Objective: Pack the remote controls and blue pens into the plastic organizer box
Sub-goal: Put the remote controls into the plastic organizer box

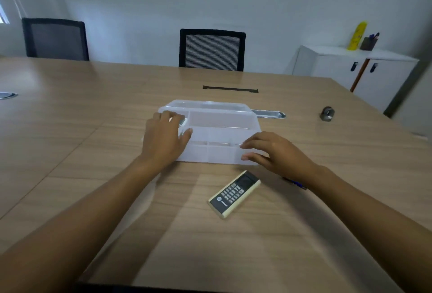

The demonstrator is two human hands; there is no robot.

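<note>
On the tabletop (70,129), your left hand (163,138) covers the left end of the clear plastic organizer box (222,126), fingers around a grey object that looks like a remote; too hidden to confirm. Box sits open at centre, middle compartments look bare. Beige remote control (234,194) lies just in front of it. Your right hand (278,152) rests loose and empty on the box's near right corner. Blue pen (295,183) pokes out under that wrist.

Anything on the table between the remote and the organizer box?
No. In the head view, bare wooden table separates the cream-and-black remote control from the clear plastic organizer box.
</note>
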